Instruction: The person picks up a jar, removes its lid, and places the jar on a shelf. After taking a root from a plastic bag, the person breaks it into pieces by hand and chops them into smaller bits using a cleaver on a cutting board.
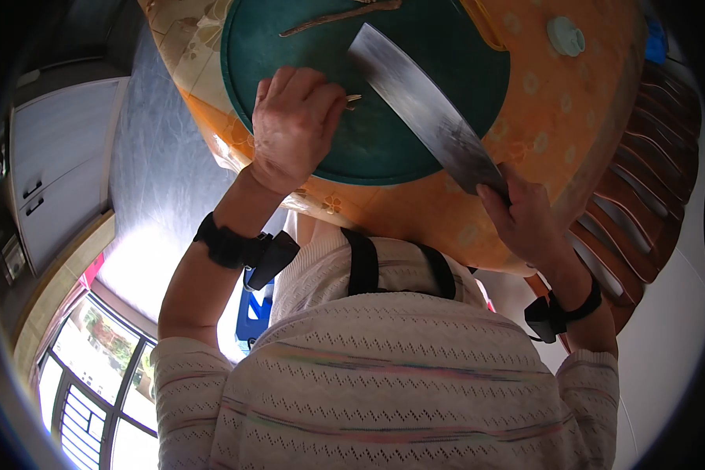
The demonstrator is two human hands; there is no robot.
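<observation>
A round green cutting board (446, 70) lies on a table with an orange patterned cloth (572, 117). My left hand (294, 129) rests on the board's near left part, its fingers pinched on a short thin brown stalk piece (353, 99) whose tip sticks out. My right hand (525, 219) grips the handle of a large cleaver (423, 110) at the table's near edge. The wide blade slants up and left over the board, its edge close to the stalk piece. A long thin brown stalk (341, 16) lies at the board's far side.
A white round lid (565, 35) sits on the cloth to the far right. A slatted wooden chair (642, 180) stands against the table's right side. White cabinets (55, 157) and a window (94, 376) are on the left. Both wrists wear black straps.
</observation>
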